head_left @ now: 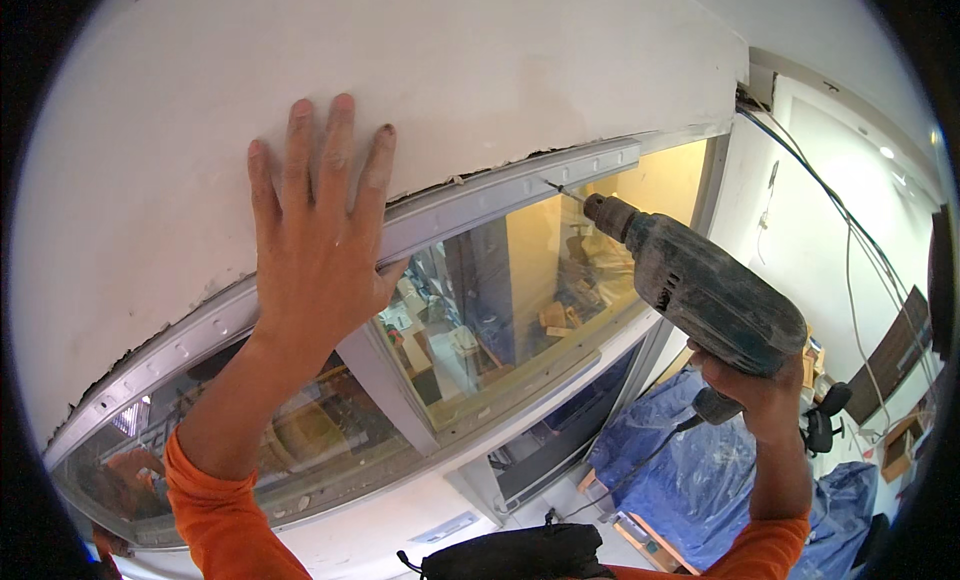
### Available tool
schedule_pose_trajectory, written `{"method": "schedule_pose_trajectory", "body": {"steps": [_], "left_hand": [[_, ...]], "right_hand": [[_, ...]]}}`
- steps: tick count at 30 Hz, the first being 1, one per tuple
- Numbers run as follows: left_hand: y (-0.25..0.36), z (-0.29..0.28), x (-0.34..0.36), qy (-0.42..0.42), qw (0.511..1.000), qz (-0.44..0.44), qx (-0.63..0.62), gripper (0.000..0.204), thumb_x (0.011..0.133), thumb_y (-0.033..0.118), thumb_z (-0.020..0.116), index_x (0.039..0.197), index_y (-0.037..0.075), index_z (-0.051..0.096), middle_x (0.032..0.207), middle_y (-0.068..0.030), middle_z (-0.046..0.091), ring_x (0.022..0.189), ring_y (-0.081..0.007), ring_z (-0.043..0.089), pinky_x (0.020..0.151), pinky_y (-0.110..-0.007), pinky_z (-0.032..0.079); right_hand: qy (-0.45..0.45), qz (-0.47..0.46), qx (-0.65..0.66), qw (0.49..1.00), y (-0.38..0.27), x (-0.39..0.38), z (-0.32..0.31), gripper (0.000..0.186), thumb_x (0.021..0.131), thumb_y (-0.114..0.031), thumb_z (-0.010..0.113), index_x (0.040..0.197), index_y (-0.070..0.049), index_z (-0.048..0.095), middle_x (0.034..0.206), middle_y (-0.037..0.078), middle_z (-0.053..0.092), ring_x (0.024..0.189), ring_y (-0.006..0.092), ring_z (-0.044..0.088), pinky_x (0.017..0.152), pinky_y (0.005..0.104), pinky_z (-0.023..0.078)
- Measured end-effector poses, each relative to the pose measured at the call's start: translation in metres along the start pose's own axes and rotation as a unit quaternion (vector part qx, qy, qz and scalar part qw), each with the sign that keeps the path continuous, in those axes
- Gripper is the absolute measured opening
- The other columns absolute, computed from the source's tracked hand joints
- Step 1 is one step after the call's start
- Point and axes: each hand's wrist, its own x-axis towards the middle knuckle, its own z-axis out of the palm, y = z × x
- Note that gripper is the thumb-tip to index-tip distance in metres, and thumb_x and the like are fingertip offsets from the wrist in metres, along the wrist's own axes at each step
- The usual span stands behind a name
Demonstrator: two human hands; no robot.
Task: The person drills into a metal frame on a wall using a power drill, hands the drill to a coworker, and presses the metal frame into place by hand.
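Note:
My left hand [315,240] lies spread on the white wall [520,70], its thumb at the long pale metal rail [450,205] along the wall's cracked lower edge. My right hand [750,390] grips a dusty dark power drill [715,290] by its handle, with a cord hanging below. The drill's thin bit [560,190] points up and left, its tip at the rail's right part. Below the rail are glass panes [470,290] in metal frames, showing a room behind.
Blue plastic sheeting [650,450] covers things at the lower right. Loose cables [850,220] hang along the right wall beside a dark board [880,355]. A black object [510,555] is at the bottom centre, and wooden pieces [640,535] lie beside the sheeting.

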Motion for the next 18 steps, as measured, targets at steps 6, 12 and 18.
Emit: {"method": "schedule_pose_trajectory", "body": {"steps": [6,12,18], "left_hand": [[0.001,0.005,-0.001,-0.007,1.0,-0.006,0.006,0.1,0.059,0.043,0.09,0.146,0.011,0.051,0.161,-0.019,0.028,0.149,-0.0454,0.023,0.116,-0.069,0.023],[0.001,0.008,-0.001,-0.026,1.0,-0.005,0.013,0.112,0.06,0.038,0.09,0.154,0.014,0.035,0.163,-0.0192,0.022,0.151,-0.0438,0.018,0.12,-0.066,0.017],[0.0,0.013,-0.003,-0.028,1.0,-0.002,0.013,0.114,0.059,0.04,0.09,0.154,0.012,0.034,0.164,-0.0196,0.021,0.151,-0.0449,0.018,0.119,-0.067,0.018]], "right_hand": [[-0.017,0.026,0.006,1.0,0.0,0.002,-0.005,0.06,0.068,-0.001,0.083,0.124,-0.001,0.063,0.106,0.009,0.074,0.095,0.0178,0.07,0.086,0.0323,0.055],[0.029,-0.001,0.027,0.999,0.004,-0.001,0.003,0.063,0.07,0.002,0.081,0.128,0.004,0.058,0.101,0.016,0.073,0.088,0.0226,0.072,0.079,0.0347,0.058],[0.002,0.082,0.021,0.996,-0.009,-0.005,0.001,0.064,0.072,0.002,0.083,0.132,-0.002,0.058,0.109,0.011,0.074,0.096,0.0204,0.072,0.089,0.0342,0.056]]}}
